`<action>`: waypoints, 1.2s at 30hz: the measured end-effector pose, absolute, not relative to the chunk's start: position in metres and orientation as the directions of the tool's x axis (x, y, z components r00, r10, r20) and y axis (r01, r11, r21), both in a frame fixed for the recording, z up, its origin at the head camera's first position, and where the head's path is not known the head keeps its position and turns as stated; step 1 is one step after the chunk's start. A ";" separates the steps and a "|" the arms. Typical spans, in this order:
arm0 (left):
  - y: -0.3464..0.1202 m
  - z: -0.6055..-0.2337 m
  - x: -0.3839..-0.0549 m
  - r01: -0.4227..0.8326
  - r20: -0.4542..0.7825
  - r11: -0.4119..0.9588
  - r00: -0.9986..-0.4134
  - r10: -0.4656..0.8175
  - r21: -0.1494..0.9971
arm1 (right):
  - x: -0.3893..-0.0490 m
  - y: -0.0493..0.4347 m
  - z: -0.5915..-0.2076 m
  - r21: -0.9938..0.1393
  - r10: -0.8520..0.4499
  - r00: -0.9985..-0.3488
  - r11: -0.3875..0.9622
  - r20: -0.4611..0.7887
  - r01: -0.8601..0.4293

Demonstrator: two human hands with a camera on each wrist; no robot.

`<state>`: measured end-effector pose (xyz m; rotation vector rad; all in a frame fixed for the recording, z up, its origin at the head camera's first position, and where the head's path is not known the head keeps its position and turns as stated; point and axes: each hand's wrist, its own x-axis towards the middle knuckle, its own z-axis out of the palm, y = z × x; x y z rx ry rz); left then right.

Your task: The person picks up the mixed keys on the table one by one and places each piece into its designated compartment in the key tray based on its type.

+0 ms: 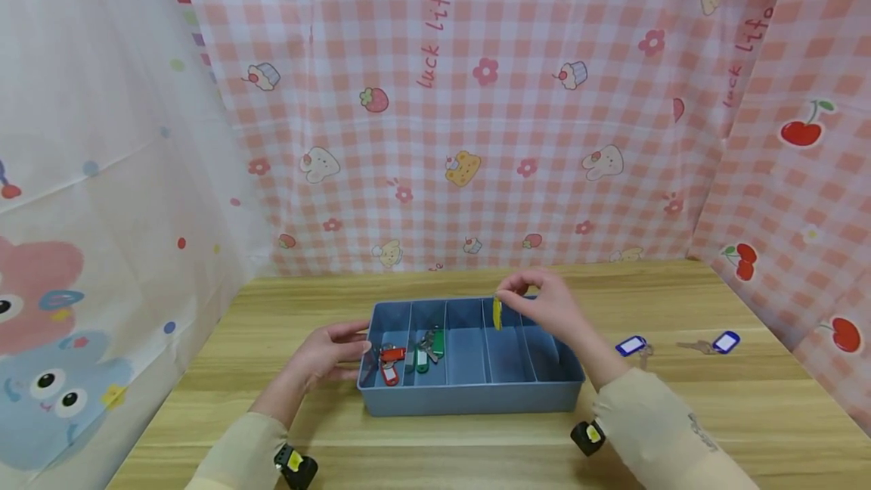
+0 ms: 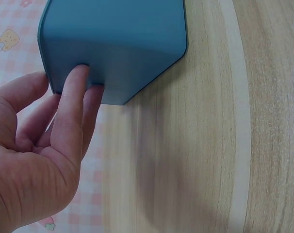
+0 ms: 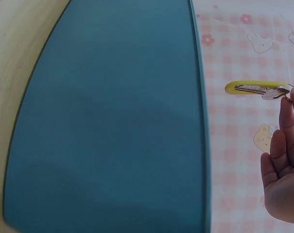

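A blue-grey divided storage box (image 1: 469,398) stands on the table. My left hand (image 1: 333,354) holds its left end, the thumb at the rim and fingertips against the outer wall (image 2: 118,63). Pinched by its ring between the thumb and fingers of my right hand (image 1: 547,308) is a yellow key tag (image 1: 497,314) with a silver key (image 3: 256,90). It hangs over the compartment second from the right. Red key tags (image 1: 390,375) with keys lie in the leftmost compartment, green key tags (image 1: 438,344) with keys in the one beside it.
Right of the box, two blue key tags, one nearer (image 1: 630,345) and one farther right (image 1: 726,342), lie with their keys on the wooden table (image 1: 435,445). A pink checked curtain (image 1: 422,134) hangs behind, and a pale printed one (image 1: 122,134) hangs at the left.
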<state>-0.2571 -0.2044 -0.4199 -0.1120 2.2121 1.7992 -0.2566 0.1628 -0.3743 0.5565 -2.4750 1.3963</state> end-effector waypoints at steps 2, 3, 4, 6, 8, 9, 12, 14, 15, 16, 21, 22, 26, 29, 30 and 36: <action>-0.204 -0.420 -0.257 -0.239 -0.269 0.220 -0.956 0.116 0.946 | -0.257 0.159 -0.373 -0.764 -0.214 -0.893 0.462 0.395 -0.449; -0.204 -0.420 -0.257 -0.241 -0.271 0.222 -0.956 0.115 0.945 | -0.258 0.157 -0.373 -0.761 -0.221 -0.889 0.460 0.402 -0.458; -0.204 -0.420 -0.257 -0.243 -0.272 0.224 -0.955 0.114 0.944 | -0.259 0.155 -0.373 -0.760 -0.222 -0.887 0.457 0.405 -0.462; -0.204 -0.419 -0.256 -0.244 -0.274 0.224 -0.955 0.114 0.944 | -0.261 0.152 -0.374 -0.761 -0.225 -0.884 0.450 0.410 -0.467; -0.204 -0.419 -0.256 -0.245 -0.276 0.224 -0.954 0.117 0.943 | -0.262 0.149 -0.376 -0.763 -0.224 -0.884 0.448 0.410 -0.467; -0.204 -0.418 -0.256 -0.245 -0.276 0.223 -0.954 0.119 0.944 | -0.263 0.147 -0.377 -0.763 -0.222 -0.886 0.452 0.406 -0.463; -0.204 -0.417 -0.256 -0.242 -0.273 0.220 -0.954 0.124 0.945 | -0.264 0.142 -0.379 -0.775 -0.208 -0.901 0.459 0.381 -0.434; -0.204 -0.417 -0.256 -0.241 -0.273 0.220 -0.954 0.124 0.945 | -0.265 0.138 -0.380 -0.781 -0.201 -0.908 0.464 0.367 -0.418; -0.204 -0.417 -0.256 -0.240 -0.271 0.220 -0.955 0.124 0.946 | -0.265 0.137 -0.380 -0.781 -0.204 -0.910 0.467 0.362 -0.415; -0.204 -0.417 -0.256 -0.238 -0.270 0.221 -0.955 0.124 0.946 | -0.266 0.135 -0.380 -0.784 -0.203 -0.913 0.469 0.354 -0.408; -0.204 -0.418 -0.257 -0.231 -0.263 0.221 -0.956 0.127 0.947 | -0.267 0.128 -0.381 -0.793 -0.211 -0.926 0.480 0.312 -0.376; -0.204 -0.418 -0.257 -0.230 -0.262 0.221 -0.956 0.128 0.948 | -0.267 0.127 -0.380 -0.795 -0.211 -0.929 0.481 0.305 -0.370; -0.204 -0.418 -0.257 -0.230 -0.263 0.225 -0.957 0.127 0.947 | -0.269 0.123 -0.381 -0.800 -0.210 -0.936 0.488 0.281 -0.350; -0.204 -0.418 -0.257 -0.233 -0.266 0.227 -0.956 0.127 0.946 | -0.271 0.121 -0.382 -0.800 -0.209 -0.941 0.495 0.268 -0.338; -0.204 -0.418 -0.257 -0.233 -0.266 0.226 -0.955 0.128 0.946 | -0.272 0.120 -0.383 -0.802 -0.209 -0.942 0.496 0.263 -0.334; -0.203 -0.419 -0.257 -0.244 -0.275 0.225 -0.954 0.120 0.943 | -0.272 0.118 -0.385 -0.805 -0.215 -0.948 0.504 0.233 -0.312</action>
